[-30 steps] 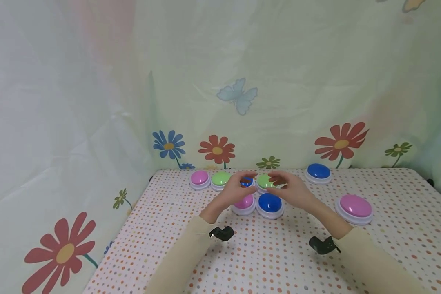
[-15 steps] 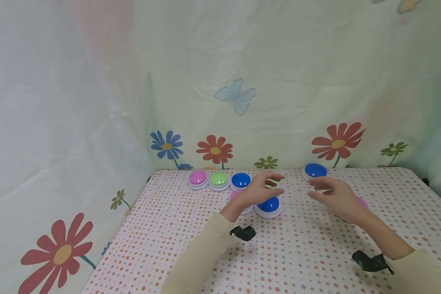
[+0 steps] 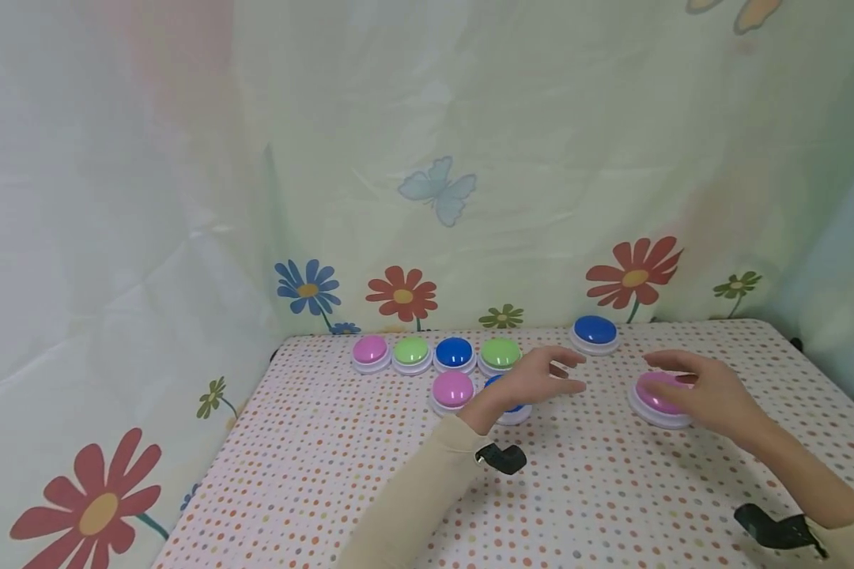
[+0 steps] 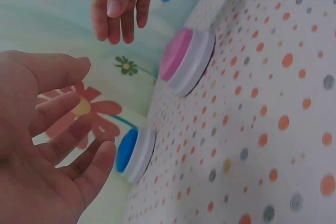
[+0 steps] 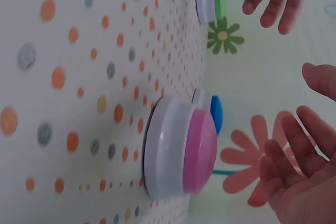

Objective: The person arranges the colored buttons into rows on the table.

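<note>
My right hand [image 3: 715, 393] hovers beside and above a pink push button [image 3: 658, 393] with a white base, its fingers relaxed and holding nothing. A gap shows between that hand and the pink button [image 5: 201, 151] in the right wrist view. My left hand [image 3: 530, 383], also relaxed and free of any object, hangs over a blue push button [image 3: 508, 412] and hides part of it. Past the left fingertips, at the back of the table, sits another blue button [image 3: 595, 330]. Both hands [image 4: 123, 3] face each other with curved fingers.
A back row on the dotted table [image 3: 313, 474] has a pink button [image 3: 370, 349], a green one [image 3: 411, 350], a blue one [image 3: 454, 352] and another green one [image 3: 500, 353]. In front is a pink button [image 3: 453, 390]. A flowered cloth [image 3: 341, 197] hangs behind the table.
Both hands have moved to the right and apart. The right hand has gone from the middle green button to the right pink one. The buttons stay in place; the view has turned slightly right.
</note>
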### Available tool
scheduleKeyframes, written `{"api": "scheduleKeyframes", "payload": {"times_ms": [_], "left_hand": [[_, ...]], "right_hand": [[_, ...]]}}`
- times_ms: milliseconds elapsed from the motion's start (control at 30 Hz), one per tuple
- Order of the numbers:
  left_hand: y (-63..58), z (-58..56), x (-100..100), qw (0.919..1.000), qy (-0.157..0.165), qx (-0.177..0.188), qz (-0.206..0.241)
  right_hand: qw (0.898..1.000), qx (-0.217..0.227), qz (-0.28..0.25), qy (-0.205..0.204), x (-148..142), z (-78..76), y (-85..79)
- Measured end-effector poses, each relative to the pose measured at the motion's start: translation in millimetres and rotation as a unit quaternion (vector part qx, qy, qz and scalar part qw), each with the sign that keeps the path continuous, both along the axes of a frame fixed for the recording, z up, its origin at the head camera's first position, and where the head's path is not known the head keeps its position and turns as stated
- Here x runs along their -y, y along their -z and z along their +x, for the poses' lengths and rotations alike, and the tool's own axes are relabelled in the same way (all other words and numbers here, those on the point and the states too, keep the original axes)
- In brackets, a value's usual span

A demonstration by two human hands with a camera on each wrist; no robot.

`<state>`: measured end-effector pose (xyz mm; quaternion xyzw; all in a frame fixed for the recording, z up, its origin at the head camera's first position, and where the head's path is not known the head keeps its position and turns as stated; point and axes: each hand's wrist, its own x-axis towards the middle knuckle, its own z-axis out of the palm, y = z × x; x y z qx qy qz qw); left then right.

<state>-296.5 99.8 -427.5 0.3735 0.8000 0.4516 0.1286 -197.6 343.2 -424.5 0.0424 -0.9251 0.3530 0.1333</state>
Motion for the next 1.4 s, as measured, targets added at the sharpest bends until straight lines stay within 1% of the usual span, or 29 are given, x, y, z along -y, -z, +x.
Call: {"api": "scheduleKeyframes", "payload": {"times_ms": [200,267,333,400,500,633,700,800,967,1033,1200,1333,1400], "left_hand": [[4.2,5.4,-20.7,0.9995,-0.001,0.024,-0.018],[6.1,7.5,-26.8,0.9993,0.0,0.029,-0.022],[9.5,9.0,-32.7,0.9991,0.003,0.036,-0.022],[13.6,10.2,-38.2,0.9988,0.006,0.043,-0.022],[21.5,9.2,-45.5,0.9984,0.012,0.052,-0.015],[28.1,11.1,-55.4,0.998,0.004,0.062,-0.012],[28.6,14.0,-59.9,0.9975,-0.005,0.069,-0.014],[29.6,16.4,-65.8,0.9971,-0.011,0.074,-0.013],[38.5,15.2,-76.2,0.998,-0.006,0.063,-0.002],[43.0,14.3,-80.0,0.9985,0.001,0.054,0.004],[52.1,13.5,-87.9,0.9987,0.01,0.042,0.026],[57.2,13.3,-91.4,0.9986,-0.004,0.036,0.039],[59.4,12.7,-92.3,0.999,-0.013,0.026,0.034]], "right_hand": [[1.0,-0.009,0.004,0.022,-16.5,2.0,6.4],[1.0,-0.005,0.004,0.026,-21.1,2.6,10.0],[1.0,0.004,0.001,0.029,-25.6,3.8,13.3],[0.999,0.021,0.0,0.031,-30.0,5.5,15.8],[0.999,0.04,-0.007,0.033,-34.6,5.9,19.1],[0.998,0.06,-0.017,0.028,-38.7,5.8,24.5],[0.997,0.072,-0.022,0.021,-40.9,5.3,27.3],[0.996,0.088,-0.029,0.011,-43.9,4.6,31.3],[0.994,0.101,-0.045,-0.001,-47.7,3.0,36.9],[0.993,0.103,-0.049,-0.003,-49.2,2.4,38.9],[0.993,0.11,-0.051,-0.001,-52.6,1.4,42.6],[0.992,0.116,-0.053,0.002,-54.0,0.2,44.7],[0.992,0.117,-0.054,0.001,-53.6,-0.6,45.5]]}}
